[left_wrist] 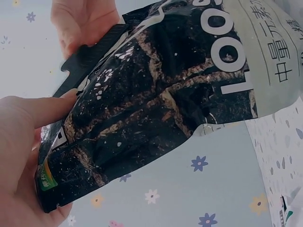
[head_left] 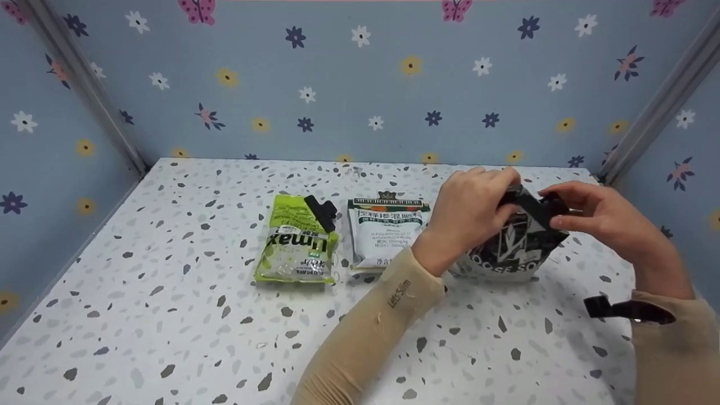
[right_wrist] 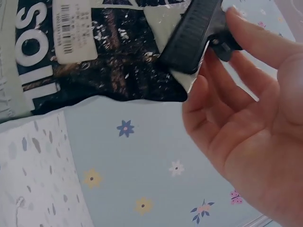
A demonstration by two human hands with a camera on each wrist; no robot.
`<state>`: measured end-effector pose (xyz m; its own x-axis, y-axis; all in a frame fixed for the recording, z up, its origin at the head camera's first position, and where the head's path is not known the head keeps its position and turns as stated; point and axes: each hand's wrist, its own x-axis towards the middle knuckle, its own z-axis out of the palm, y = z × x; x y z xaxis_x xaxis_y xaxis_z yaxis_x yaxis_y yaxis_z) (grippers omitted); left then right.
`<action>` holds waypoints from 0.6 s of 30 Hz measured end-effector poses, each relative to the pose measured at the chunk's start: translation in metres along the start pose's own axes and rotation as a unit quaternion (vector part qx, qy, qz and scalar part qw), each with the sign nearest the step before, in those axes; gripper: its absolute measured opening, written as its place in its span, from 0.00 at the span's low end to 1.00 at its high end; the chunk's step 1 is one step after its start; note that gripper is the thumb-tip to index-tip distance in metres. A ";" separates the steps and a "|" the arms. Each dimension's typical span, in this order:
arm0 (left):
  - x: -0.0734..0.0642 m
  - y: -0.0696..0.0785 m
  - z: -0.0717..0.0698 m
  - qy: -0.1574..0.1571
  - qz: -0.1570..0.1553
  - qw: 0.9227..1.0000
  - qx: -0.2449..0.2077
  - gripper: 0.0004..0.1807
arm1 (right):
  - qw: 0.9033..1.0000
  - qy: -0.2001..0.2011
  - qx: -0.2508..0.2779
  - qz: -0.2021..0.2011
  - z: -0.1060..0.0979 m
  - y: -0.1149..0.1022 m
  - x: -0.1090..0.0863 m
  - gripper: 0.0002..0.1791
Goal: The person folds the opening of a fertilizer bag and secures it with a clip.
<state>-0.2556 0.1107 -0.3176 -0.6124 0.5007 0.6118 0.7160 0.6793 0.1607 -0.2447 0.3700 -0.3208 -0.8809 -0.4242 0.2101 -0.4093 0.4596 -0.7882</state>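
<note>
A black soil bag (head_left: pixel 500 250) with white "LOOSE SO..." lettering stands upright at the table's right side. My left hand (head_left: pixel 472 202) grips its folded top edge, thumb on the near face and fingers behind, as the left wrist view shows. At the other end of that edge, my right hand (head_left: pixel 607 219) pinches a black bag clip (right_wrist: pixel 189 40) between thumb and fingers. The clip's long ridged jaw lies across the bag's top corner. In the left wrist view, the clip (left_wrist: pixel 90 56) runs along the fold, close to the left thumb.
Left of the soil bag lie a white packet (head_left: pixel 388 236) and a green-and-white bag (head_left: pixel 295 253), whose upper corner carries another black clip (head_left: pixel 322 214). A flowered blue wall (head_left: pixel 360 112) closes off the back of the speckled table (head_left: pixel 197 326); similar walls flank both sides.
</note>
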 end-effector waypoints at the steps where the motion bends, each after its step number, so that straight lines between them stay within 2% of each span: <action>1: -0.001 -0.001 0.000 0.001 -0.007 1.000 0.001 0.16 | 1.000 -0.011 -0.015 0.014 0.001 0.002 0.001 0.20; 4: -0.002 -0.006 0.000 0.004 -0.041 0.999 -0.003 0.17 | 0.995 -0.036 -0.061 0.072 0.005 0.009 0.003 0.19; 7: -0.004 -0.013 0.001 0.006 -0.094 0.995 -0.020 0.19 | 0.986 -0.053 -0.099 0.124 0.007 0.015 0.004 0.20; 10: -0.006 -0.019 0.005 0.019 -0.146 0.988 -0.052 0.20 | 0.981 -0.059 -0.116 0.144 0.008 0.020 0.005 0.22; 14: -0.004 -0.025 0.010 0.025 -0.213 0.971 -0.109 0.22 | 0.984 -0.042 -0.109 0.138 0.010 0.025 0.008 0.23; 18: -0.002 -0.034 0.018 -0.013 -0.288 0.942 -0.172 0.32 | 0.987 -0.011 -0.087 0.138 0.015 0.032 0.012 0.24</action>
<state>-0.2847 0.0961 -0.3381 -0.9370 0.1178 0.3288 0.3263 0.6308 0.7040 -0.2649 0.3677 -0.3516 -0.9598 -0.2805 -0.0122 -0.1917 0.6866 -0.7014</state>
